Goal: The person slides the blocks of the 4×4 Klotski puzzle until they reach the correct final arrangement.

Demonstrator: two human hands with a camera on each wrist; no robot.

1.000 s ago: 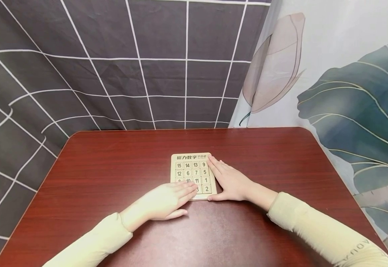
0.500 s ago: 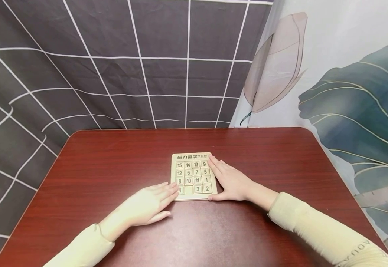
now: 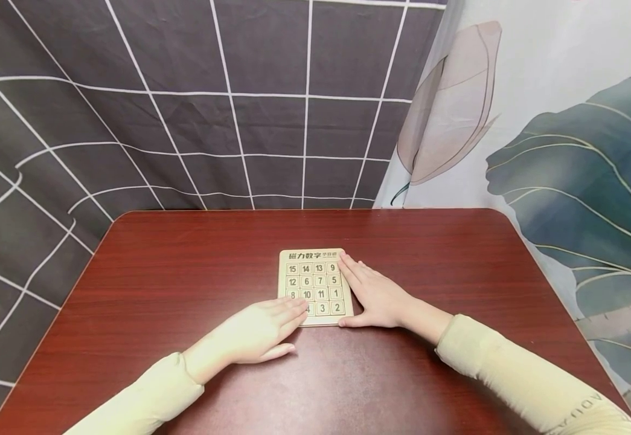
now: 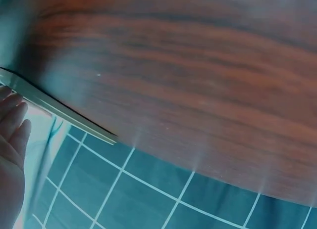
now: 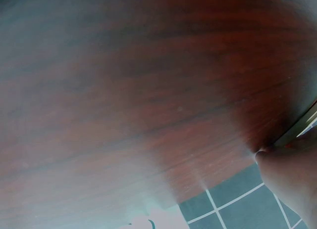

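Note:
A pale wooden number slide puzzle (image 3: 315, 281) lies flat on the table in the head view, with dark lettering along its top strip. The left hand (image 3: 263, 329) rests its straight fingers over the lower left tiles, beside the tile marked 4 (image 3: 308, 309). What lies under those fingers is hidden. Along the puzzle's right side lies the right hand (image 3: 377, 296), fingers extended near the upper corner and thumb at the lower corner. The left wrist view shows the fingers (image 4: 15, 122) against the puzzle's edge (image 4: 64, 110). Only part of the right hand (image 5: 292, 174) appears in the right wrist view.
A reddish-brown wooden table (image 3: 195, 254) bears the puzzle. Behind it and to the left hangs a dark curtain with white grid lines (image 3: 266, 127). A pale curtain with leaf prints (image 3: 456, 145) hangs at the right.
The left hand drew back left, uncovering a gap in the bottom row, then moved right again. Tile 4 has slid right from the corner into that gap. The right hand stays in place.

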